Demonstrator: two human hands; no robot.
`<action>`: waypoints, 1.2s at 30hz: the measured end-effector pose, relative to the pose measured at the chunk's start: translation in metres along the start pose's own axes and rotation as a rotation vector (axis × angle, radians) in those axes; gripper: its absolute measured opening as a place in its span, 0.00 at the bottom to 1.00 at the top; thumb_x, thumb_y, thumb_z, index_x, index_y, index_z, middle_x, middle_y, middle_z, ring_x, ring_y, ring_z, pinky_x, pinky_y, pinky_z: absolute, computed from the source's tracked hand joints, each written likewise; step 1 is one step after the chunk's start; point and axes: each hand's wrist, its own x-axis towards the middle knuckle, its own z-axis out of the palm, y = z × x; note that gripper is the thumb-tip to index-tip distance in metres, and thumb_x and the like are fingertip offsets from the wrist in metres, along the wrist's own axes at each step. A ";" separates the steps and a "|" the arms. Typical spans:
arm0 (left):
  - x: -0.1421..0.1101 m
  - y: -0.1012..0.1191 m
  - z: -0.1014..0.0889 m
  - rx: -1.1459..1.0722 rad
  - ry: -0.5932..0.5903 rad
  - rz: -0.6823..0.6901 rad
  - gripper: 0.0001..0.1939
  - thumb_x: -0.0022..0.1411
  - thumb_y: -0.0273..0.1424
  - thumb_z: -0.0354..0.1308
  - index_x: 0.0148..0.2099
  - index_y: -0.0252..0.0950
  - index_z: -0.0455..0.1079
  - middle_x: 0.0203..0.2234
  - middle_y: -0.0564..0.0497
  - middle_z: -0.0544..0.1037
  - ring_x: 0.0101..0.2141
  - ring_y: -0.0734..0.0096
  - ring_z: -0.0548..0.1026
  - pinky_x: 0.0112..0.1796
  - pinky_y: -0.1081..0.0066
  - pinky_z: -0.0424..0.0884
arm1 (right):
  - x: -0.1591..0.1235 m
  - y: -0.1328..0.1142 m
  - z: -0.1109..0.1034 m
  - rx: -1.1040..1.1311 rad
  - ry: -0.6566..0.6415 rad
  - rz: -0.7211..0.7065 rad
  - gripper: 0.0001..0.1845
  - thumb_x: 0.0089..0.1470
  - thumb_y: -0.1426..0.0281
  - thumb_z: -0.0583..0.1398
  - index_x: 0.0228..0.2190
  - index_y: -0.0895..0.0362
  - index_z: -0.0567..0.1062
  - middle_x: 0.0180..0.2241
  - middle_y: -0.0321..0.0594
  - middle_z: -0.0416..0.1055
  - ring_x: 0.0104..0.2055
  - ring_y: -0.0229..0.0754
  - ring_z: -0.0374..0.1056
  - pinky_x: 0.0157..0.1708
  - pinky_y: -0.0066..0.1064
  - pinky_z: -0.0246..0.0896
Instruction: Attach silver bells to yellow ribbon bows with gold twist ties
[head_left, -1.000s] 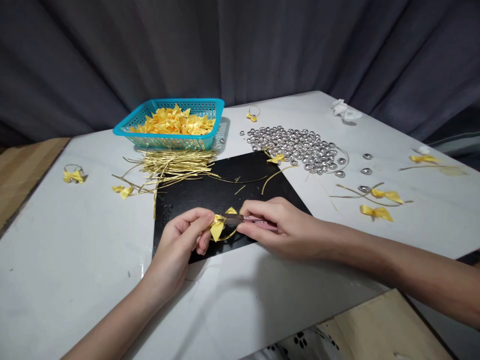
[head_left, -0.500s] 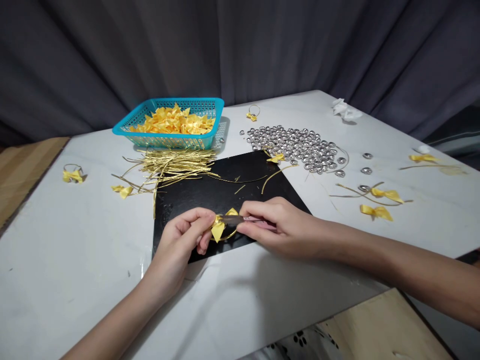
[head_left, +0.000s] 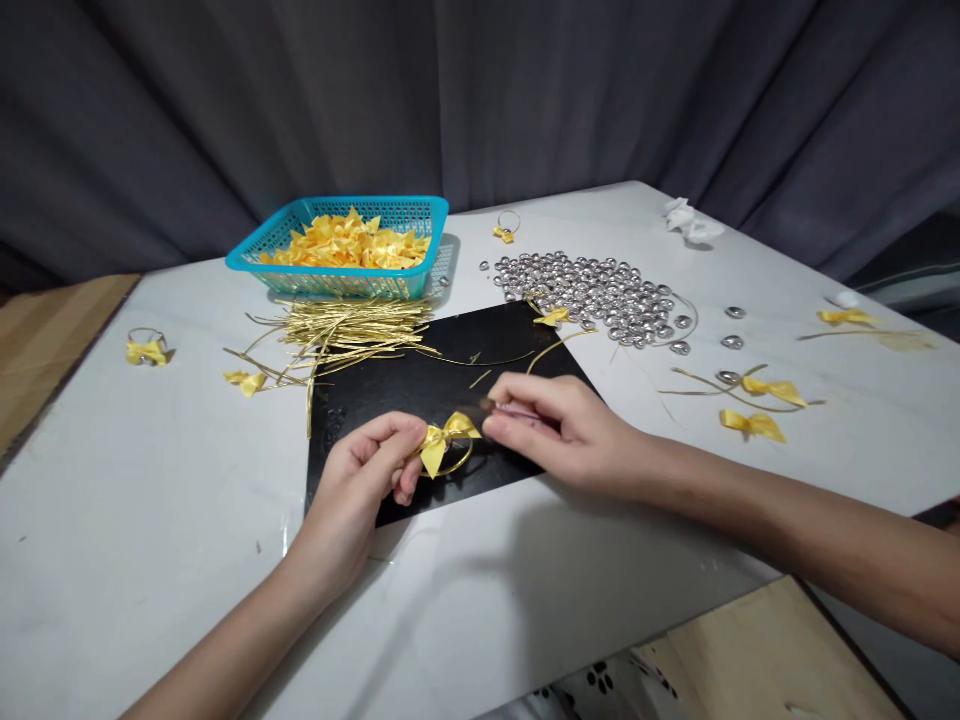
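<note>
Pinched between the thumb and fingers of my left hand is a yellow ribbon bow with a loop of gold wire hanging from it. My right hand is closed around a pink-handled tool with a dark metal tip. The tip is blurred and points left, just beyond the bow's right end; I cannot make out its kind. Both hands are over a black board lying on the white table. A curved gold wire and small wire scraps lie on the board near my right hand.
A blue basket full of yellow bows stands at the back left, with a bundle of gold wires before it. Silver beads are heaped right of centre. Loose bows lie at right. A finished-looking bow ring sits at far left.
My right hand has drawn the pink-handled tool slightly up and off the bow. The bow's right end now shows fully. My left hand has barely moved.
</note>
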 end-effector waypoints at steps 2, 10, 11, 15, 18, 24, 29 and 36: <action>0.001 0.000 0.000 -0.026 -0.006 -0.007 0.12 0.55 0.36 0.60 0.24 0.35 0.64 0.11 0.60 0.62 0.16 0.83 0.56 0.19 0.81 0.54 | 0.004 0.005 -0.003 -0.185 0.057 0.034 0.15 0.59 0.61 0.50 0.27 0.58 0.63 0.18 0.30 0.55 0.19 0.31 0.50 0.21 0.23 0.44; 0.004 0.001 0.000 -0.060 -0.039 -0.002 0.14 0.46 0.33 0.67 0.26 0.33 0.65 0.15 0.62 0.61 0.15 0.86 0.56 0.17 0.83 0.54 | 0.010 0.016 -0.001 -0.924 -0.034 0.064 0.13 0.60 0.66 0.52 0.34 0.60 0.72 0.35 0.48 0.71 0.40 0.48 0.63 0.30 0.31 0.53; 0.004 0.002 0.001 -0.060 -0.038 -0.008 0.14 0.45 0.32 0.68 0.27 0.33 0.65 0.15 0.61 0.63 0.16 0.86 0.56 0.17 0.83 0.55 | 0.009 0.014 0.000 -0.902 -0.010 0.046 0.12 0.59 0.66 0.52 0.36 0.61 0.72 0.37 0.49 0.71 0.43 0.49 0.62 0.33 0.33 0.55; 0.003 0.004 0.005 -0.113 -0.032 -0.021 0.13 0.50 0.34 0.65 0.27 0.34 0.63 0.14 0.62 0.61 0.16 0.85 0.57 0.18 0.83 0.58 | 0.004 0.004 0.007 -0.354 0.065 0.038 0.14 0.61 0.66 0.50 0.42 0.61 0.70 0.40 0.47 0.70 0.40 0.43 0.65 0.38 0.34 0.59; 0.000 0.003 0.008 -0.144 -0.060 -0.030 0.12 0.54 0.36 0.62 0.28 0.35 0.63 0.12 0.62 0.60 0.16 0.83 0.58 0.19 0.83 0.61 | 0.002 -0.003 0.017 0.238 -0.042 0.139 0.17 0.61 0.61 0.49 0.33 0.60 0.70 0.30 0.40 0.70 0.28 0.34 0.64 0.28 0.27 0.59; -0.006 0.000 0.011 -0.114 -0.129 -0.036 0.11 0.58 0.37 0.58 0.29 0.35 0.65 0.14 0.59 0.67 0.18 0.81 0.63 0.21 0.82 0.64 | 0.001 -0.010 0.026 0.646 -0.077 0.326 0.16 0.52 0.57 0.59 0.28 0.59 0.68 0.23 0.32 0.64 0.18 0.27 0.57 0.16 0.20 0.54; -0.005 0.000 0.007 -0.049 -0.188 -0.034 0.11 0.55 0.36 0.60 0.27 0.34 0.69 0.17 0.57 0.70 0.20 0.82 0.65 0.25 0.82 0.65 | 0.000 -0.013 0.019 0.717 -0.075 0.381 0.16 0.50 0.59 0.61 0.26 0.60 0.68 0.21 0.31 0.65 0.16 0.26 0.58 0.16 0.19 0.56; -0.005 0.003 0.006 -0.055 -0.221 -0.077 0.12 0.55 0.36 0.59 0.24 0.34 0.70 0.15 0.55 0.70 0.20 0.80 0.64 0.25 0.81 0.63 | 0.002 -0.011 0.017 0.935 -0.188 0.509 0.15 0.48 0.61 0.62 0.24 0.61 0.68 0.19 0.30 0.66 0.14 0.25 0.60 0.14 0.19 0.53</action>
